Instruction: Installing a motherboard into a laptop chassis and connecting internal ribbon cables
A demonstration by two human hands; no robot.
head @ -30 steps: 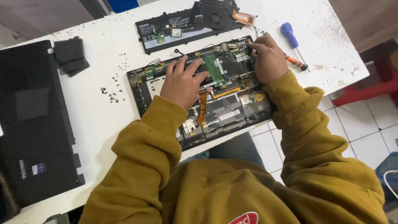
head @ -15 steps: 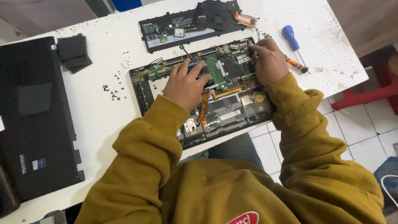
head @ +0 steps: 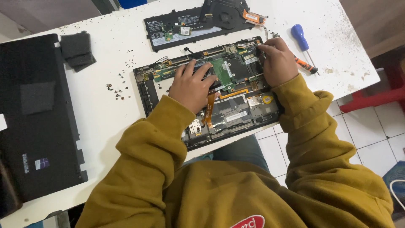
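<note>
An opened laptop base (head: pixel 236 110) lies on the white table (head: pixel 114 118), its green circuit board (head: pixel 223 71) and orange ribbon cables exposed. My left hand (head: pixel 192 86) rests flat on the board's left half, fingers spread. At the base's far right corner my right hand (head: pixel 276 61) has its fingers curled and pinched on a small part; what it holds is hidden. Both arms wear mustard-yellow sleeves.
A removed black battery with a fan unit (head: pixel 198 21) lies beyond the base. A blue-handled screwdriver (head: pixel 301 40) and an orange-handled tool (head: pixel 306 65) sit at the right. Loose screws (head: pixel 116 90), black foam pads (head: pixel 76 48) and a black laptop cover (head: pixel 36 118) lie left.
Both hands stay on the laptop base with only slight finger shifts; the view has drifted a little.
</note>
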